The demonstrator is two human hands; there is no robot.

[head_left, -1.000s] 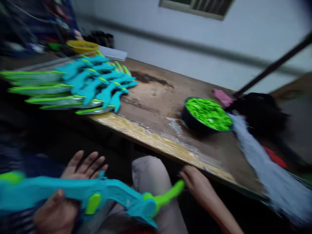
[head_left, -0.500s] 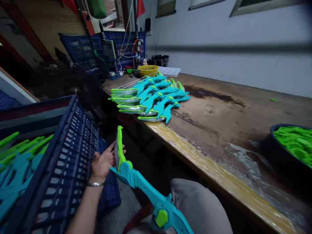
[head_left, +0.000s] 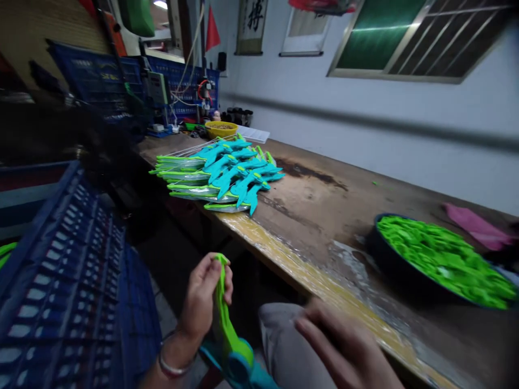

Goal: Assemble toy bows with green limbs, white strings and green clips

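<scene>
My left hand [head_left: 205, 294] grips the green tip of a teal-and-green plastic toy bow [head_left: 229, 337] held low over my lap, its teal body running out of the bottom edge. My right hand [head_left: 344, 348] hovers blurred over my grey-trousered knee, fingers spread, holding nothing. A stack of the same teal and green toy bows [head_left: 221, 173] lies on the worn wooden workbench [head_left: 324, 205]. A dark round bowl of small green plastic parts [head_left: 441, 259] sits on the bench at the right.
A blue plastic crate [head_left: 68, 286] stands close on my left. At the bench's far end are a yellow bowl [head_left: 221, 128], blue crates and wiring. A pink cloth [head_left: 476, 224] lies near the wall.
The view swung right, bringing the green-parts bowl back in. My left hand closed around the bow's green tip, and my right hand came into view over my knee.
</scene>
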